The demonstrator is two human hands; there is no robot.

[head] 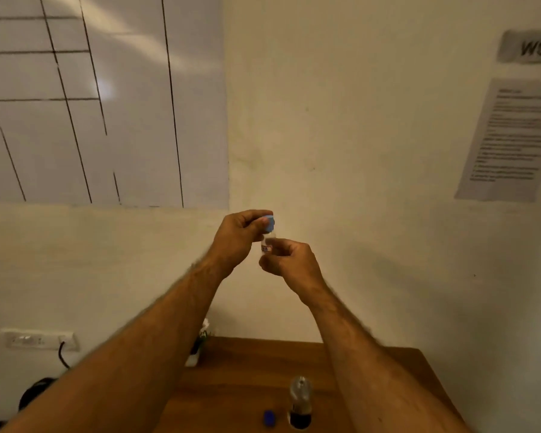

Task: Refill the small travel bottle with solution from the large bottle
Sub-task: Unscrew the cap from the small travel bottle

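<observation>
I hold the small clear travel bottle (267, 245) up at chest height in front of the wall. My right hand (291, 260) grips its lower body with curled fingers. My left hand (236, 237) pinches the light blue cap (268, 222) on top of it. Far below, on the wooden table (231, 385), the large bottle (300, 403) stands upright with its mouth uncovered and dark liquid in its lower part. A small dark blue cap (269, 418) lies on the table just left of it. The picture is blurred.
A small potted plant (200, 345) stands at the table's back left corner. A whiteboard (100, 98) hangs on the wall at upper left, paper notices (512, 135) at right. A wall socket (41, 340) with a black cable sits low on the left.
</observation>
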